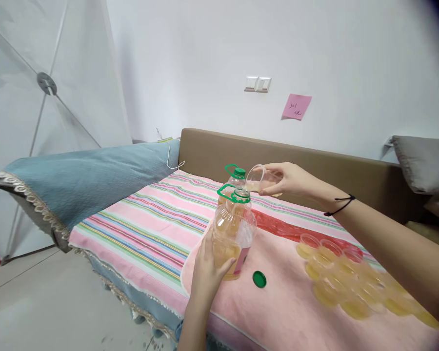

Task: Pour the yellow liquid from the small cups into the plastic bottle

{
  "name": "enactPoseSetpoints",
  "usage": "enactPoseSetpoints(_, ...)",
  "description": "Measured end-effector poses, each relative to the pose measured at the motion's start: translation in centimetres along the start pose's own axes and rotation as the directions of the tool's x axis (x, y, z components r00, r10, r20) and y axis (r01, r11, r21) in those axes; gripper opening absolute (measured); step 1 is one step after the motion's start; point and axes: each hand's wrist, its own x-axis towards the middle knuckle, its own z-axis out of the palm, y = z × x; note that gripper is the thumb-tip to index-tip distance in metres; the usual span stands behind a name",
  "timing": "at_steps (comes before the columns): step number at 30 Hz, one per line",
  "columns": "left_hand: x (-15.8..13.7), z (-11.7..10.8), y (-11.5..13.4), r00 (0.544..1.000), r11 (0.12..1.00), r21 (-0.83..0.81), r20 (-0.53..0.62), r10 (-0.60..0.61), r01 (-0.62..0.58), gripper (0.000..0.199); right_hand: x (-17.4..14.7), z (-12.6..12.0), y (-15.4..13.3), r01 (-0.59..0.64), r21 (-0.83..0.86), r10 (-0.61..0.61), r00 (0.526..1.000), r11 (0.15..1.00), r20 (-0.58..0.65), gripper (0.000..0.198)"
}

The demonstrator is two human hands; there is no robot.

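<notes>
Clear plastic forms the bottle [229, 239], uncapped and upright, gripped in the left hand [210, 265]: its fingers wrap the left side, thumb across the lower front. Above those fingers, the right hand [289, 180] grips a clear cup [269, 185] from above and below, its rim tipped toward the bottle's mouth; whether the two touch cannot be determined.

Progress: judged partway. Pale yellow liquid is present in the bottle and in the tilted cup. The exact fill level is hard to read, since a second bottle [235, 181], green-capped, stands directly behind. A loose green cap [259, 279] lies just right of the left thumb, so closure is outstanding. Below the right fingers and to their right, a cluster of cups [354, 307] holds yellow liquid and appears unattended; blur prevents a reliable count. Red plastic [278, 225] lies beneath the right fingers, beyond the pink mat [241, 312].

Pose: the left forearm rises from the lower edge of view, palm turned against the bottle. The right forearm, wearing a black cord [346, 204], slants up and leftward from the right edge; the hand is raised above the bedding, fingers pointing left.
</notes>
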Motion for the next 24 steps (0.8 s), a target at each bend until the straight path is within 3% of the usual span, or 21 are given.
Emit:
enactPoseSetpoints(5, 0.0, 0.0, 0.0, 1.0, 1.0, 0.007, 0.008, -0.008, 0.008, 0.093, 0.1, -0.1, -0.1, -0.01, 0.002, 0.01, 1.0, 1.0, 0.018, 0.055)
enactPoseSetpoints(15, 0.0, 0.0, 0.2, 1.0, 1.0, -0.017, 0.012, -0.02, 0.021, 0.09, 0.6, -0.5, -0.3, 0.072, -0.157, -0.077, 0.997, 0.985, -0.024, 0.053)
enactPoseSetpoints(19, 0.0, -0.1, 0.4, 0.999, 0.999, -0.017, 0.014, -0.03, 0.03, 0.09, 0.9, -0.7, -0.4, 0.134, -0.17, -0.139, 0.99, 0.976, -0.014, 0.05)
enactPoseSetpoints(24, -0.1, -0.1, 0.4, 0.999, 1.0, -0.014, 0.02, -0.026, 0.027, 0.089, 1.5, -0.9, -1.0, 0.228, -0.299, -0.238, 0.971, 0.927, 0.003, 0.047)
